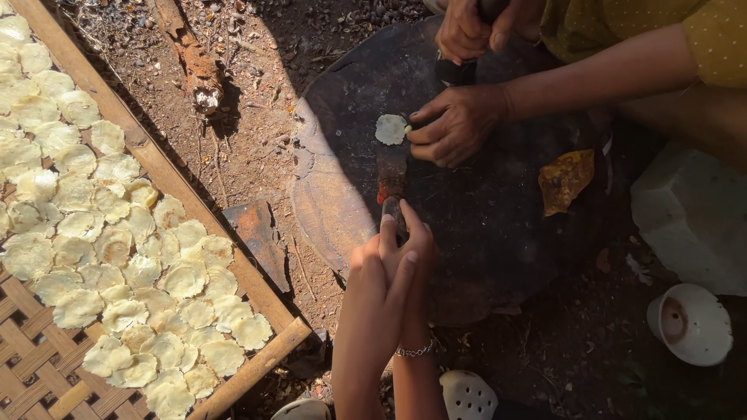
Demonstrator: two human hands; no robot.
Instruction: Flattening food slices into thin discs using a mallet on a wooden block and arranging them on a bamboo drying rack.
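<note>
- At nine o'clock, on the woven tray, the dried pale discs are laid edge over edge right up to the wooden frame. They could be slid off into the dirt if that frame is knocked by a knee or foot.
- At the centre, on the round dark slab, the long tool is laid pointing to twelve o'clock, towards the small pale disc just beyond its far end.
- At six o'clock of the slab, the tool's near end is gripped by the left hand and the right hand, pressed together with fingers closed about it. With so short a hold, the handle could be twisted or let slip, and the tip thrown sideways.
- At twelve o'clock, the small disc is pinched flat by a co-worker's hand. Those fingertips lie beside the tool's end and could be struck or nipped if the tool is pushed forward too hard, and the soft disc could be torn.
- Above it, a dark pestle is clenched in the co-worker's other hand. Fingers could be caught under it if it is brought down off the mark.
- At four o'clock, a white cup is set on the ground, where it could be tipped by an elbow.
</note>
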